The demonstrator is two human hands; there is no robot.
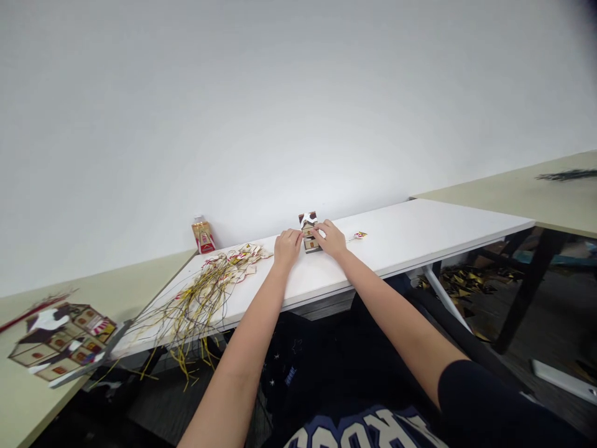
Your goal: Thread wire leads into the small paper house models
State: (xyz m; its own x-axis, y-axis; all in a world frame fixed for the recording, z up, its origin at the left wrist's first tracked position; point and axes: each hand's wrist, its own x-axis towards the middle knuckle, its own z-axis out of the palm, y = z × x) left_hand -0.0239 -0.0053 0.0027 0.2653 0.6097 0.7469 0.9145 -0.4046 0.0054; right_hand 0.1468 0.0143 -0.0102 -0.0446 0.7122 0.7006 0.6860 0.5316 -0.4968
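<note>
Head view: small model house (309, 241) between left hand (288, 246) and right hand (329, 238), both lightly curled, fingertips at its sides.

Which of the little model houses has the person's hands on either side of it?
The small one standing on the white table; the others sit clustered on the left beige table, away from both hands.

So the white table (448, 230) has a messy heap of stringy tags (205, 286) on its left, some strings dangling off the front edge, plus a little red-and-yellow tag (360, 235) lying well apart, toward the right.
</note>
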